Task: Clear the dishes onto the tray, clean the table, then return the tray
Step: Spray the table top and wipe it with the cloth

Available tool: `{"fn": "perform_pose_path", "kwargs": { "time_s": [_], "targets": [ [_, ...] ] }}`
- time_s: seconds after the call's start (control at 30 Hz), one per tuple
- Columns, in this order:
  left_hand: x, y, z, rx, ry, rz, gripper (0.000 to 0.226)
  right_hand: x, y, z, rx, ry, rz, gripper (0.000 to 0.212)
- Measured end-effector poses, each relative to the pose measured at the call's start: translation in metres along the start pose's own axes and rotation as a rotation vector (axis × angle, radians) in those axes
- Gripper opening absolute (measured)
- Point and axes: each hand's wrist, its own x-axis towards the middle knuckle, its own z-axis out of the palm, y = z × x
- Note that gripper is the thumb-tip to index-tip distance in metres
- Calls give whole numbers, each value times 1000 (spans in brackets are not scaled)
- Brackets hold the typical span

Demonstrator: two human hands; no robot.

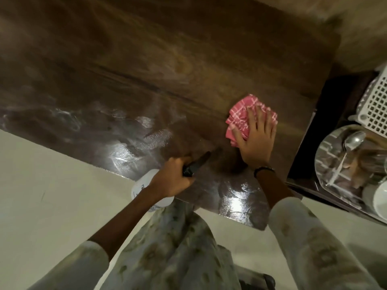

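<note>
A dark wooden table [146, 70], streaked wet, stood on a pale floor [41, 174]. At 3 o'clock a pink checked cloth [240, 114] was pressed flat by the right hand [256, 141], fingers straight. At 6 o'clock a white spray bottle [144, 185] was gripped by the left hand [173, 176]; its label was unreadable. At the right edge, a steel tray [326, 164] with a spoon [354, 141] was cut off.

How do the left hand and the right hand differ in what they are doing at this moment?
The left hand has its fingers curled around the spray bottle, while the right hand lies flat with straight fingers on the pink cloth. The left hand is at the near edge of the table; the right hand is further in, near the table's right end. Only the right wrist wears a dark band. Both arms wear pale patterned sleeves.
</note>
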Motion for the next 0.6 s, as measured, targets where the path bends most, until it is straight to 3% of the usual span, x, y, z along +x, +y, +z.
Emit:
{"fn": "perform_pose_path", "kwargs": {
  "time_s": [0.07, 0.2, 0.43, 0.6],
  "targets": [
    [-10, -3, 11, 10, -2, -1, 13, -28, 7, 1, -12, -24, 20, 72],
    [-20, -8, 24, 56, 25, -11, 20, -70, 14, 4, -12, -57, 0, 73],
    [-23, -22, 25, 41, 103, -26, 34, -60, -1, 6, -45, -27, -5, 72],
    [-30, -36, 20, -91, 154, -78, 17, -39, -58, 17, -21, -36, -140, 69]
  ]
}}
